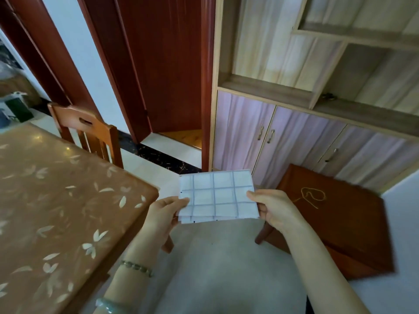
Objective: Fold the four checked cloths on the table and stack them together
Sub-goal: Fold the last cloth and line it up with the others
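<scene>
Folded checked cloth [217,197] pinched by left hand [164,214] and right hand [275,209], held in air off table [56,200] corner; layers may slip apart if pinch loosened.

Left: a wooden chair [88,130] with a slot in its top rail, upright. Centre: a red-brown door [163,64] standing ajar, with a black veined threshold strip [163,159] on the floor before it. Right: a cabinet [238,137] with open pale-wood shelves [272,87] above and lilac-tinted doors with metal handles [271,135] below. Lower right: a low red-brown wooden stand [340,223], one leg visible, bearing a looped yellow cord [314,196]. Foreground: grey floor [226,268].
</scene>
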A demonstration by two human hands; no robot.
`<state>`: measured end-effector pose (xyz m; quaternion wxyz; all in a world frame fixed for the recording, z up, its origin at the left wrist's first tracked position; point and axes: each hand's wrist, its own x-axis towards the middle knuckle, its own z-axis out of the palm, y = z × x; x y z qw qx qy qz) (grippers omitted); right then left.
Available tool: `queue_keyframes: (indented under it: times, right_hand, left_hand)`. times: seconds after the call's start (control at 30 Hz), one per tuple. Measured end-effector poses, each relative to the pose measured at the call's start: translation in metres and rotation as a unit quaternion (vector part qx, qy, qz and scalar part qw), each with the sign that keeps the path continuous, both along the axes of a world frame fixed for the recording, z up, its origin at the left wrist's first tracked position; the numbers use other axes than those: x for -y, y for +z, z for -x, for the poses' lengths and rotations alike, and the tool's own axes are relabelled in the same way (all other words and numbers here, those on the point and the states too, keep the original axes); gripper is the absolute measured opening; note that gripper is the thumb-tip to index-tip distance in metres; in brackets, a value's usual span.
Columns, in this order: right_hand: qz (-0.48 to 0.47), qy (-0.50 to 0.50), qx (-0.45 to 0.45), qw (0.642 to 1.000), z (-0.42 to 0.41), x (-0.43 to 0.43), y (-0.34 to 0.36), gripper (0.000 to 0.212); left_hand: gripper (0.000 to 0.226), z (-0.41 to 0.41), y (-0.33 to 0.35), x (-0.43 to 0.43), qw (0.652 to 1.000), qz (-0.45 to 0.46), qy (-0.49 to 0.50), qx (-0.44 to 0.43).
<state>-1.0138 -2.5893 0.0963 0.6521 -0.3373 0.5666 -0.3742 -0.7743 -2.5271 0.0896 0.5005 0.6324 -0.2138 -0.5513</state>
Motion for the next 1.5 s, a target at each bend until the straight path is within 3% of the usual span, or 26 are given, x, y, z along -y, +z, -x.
queue_keyframes:
  times: [0.23, 0.37, 0.53, 0.77, 0.87, 1.03, 1.17, 1.5]
  right_hand:
    - [-0.009, 0.022, 0.023, 0.999, -0.008, 0.092, -0.006, 0.012]
    - [-0.011, 0.04, 0.032, 0.999, -0.031, 0.157, -0.005, 0.006]
    - [-0.012, 0.073, 0.006, 0.997, -0.074, 0.253, -0.008, 0.002]
    - [-0.003, 0.144, -0.026, 0.989, -0.149, 0.364, -0.006, 0.014]
    - [-0.003, 0.176, -0.03, 0.984, -0.185, 0.402, -0.005, 0.006]
    - [-0.017, 0.239, -0.041, 0.97, -0.259, 0.468, -0.012, 0.006]
    - [-0.017, 0.279, -0.054, 0.959, -0.327, 0.531, -0.023, 0.002]
    - [0.042, 0.45, -0.084, 0.888, -0.495, 0.7, -0.02, 0.01]
  left_hand:
    - [0.01, -0.002, 0.002, 0.077, 0.999, 0.004, 0.037, -0.001]
    - [0.012, -0.021, 0.0, 0.135, 0.999, 0.011, 0.051, 0.007]
    - [0.009, -0.056, -0.005, 0.215, 0.997, 0.008, 0.082, 0.012]
    - [0.017, -0.128, -0.009, 0.304, 0.991, -0.008, 0.127, 0.031]
    - [0.014, -0.156, -0.007, 0.33, 0.986, -0.018, 0.153, 0.06]
    - [0.005, -0.199, -0.012, 0.365, 0.962, -0.014, 0.214, 0.168]
    - [0.004, -0.238, -0.02, 0.407, 0.945, -0.028, 0.26, 0.198]
    - [0.013, -0.345, -0.025, 0.54, 0.886, -0.073, 0.432, 0.154]
